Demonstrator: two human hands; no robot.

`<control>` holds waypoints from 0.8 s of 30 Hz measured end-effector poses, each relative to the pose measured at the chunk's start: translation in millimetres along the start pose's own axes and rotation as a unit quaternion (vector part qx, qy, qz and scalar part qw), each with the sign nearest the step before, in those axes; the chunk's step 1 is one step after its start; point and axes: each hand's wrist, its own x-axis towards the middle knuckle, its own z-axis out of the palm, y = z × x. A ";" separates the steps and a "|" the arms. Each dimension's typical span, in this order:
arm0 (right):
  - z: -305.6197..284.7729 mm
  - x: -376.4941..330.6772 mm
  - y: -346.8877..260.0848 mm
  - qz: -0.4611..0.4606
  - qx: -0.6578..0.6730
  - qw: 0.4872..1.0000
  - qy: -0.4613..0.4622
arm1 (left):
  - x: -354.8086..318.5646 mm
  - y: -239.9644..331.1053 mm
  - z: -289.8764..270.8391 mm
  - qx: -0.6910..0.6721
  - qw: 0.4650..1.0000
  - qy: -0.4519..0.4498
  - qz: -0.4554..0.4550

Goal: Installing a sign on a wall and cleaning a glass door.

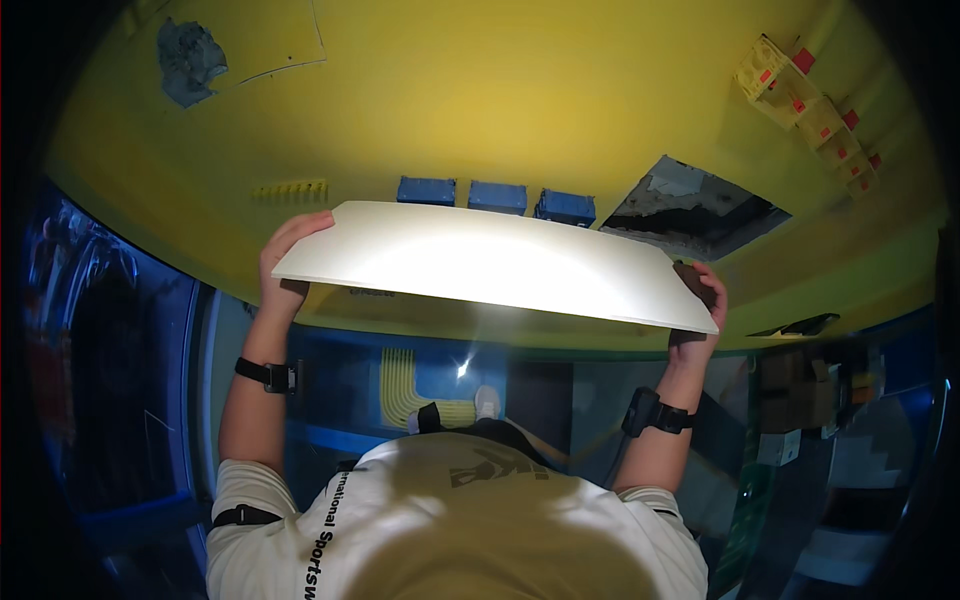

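A long white panel (490, 255), brightly lit in its middle, is held up level in front of me. My left hand (283, 258) grips its left end, fingers over the far corner and the palm partly under the edge. At the opposite end, my right hand (708, 298) is closed round the right edge, fingers on the outer side. Just beyond the far edge, three blue boxes (498, 197) on the yellow wall (450, 100) are partly hidden by the panel. Each wrist wears a black strap with a small device.
A rectangular opening (700, 205) with rough edges is cut in the wall at right. Clear bins with red tags (800, 105) hang at the upper right. A grey torn patch (190, 62) is at upper left. Cardboard boxes (797, 390) stand low on the right.
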 end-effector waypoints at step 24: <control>49.8 106.2 47.5 0.017 -0.035 0.992 0.123 | 85.8 -35.1 46.3 -0.060 0.956 0.243 -0.154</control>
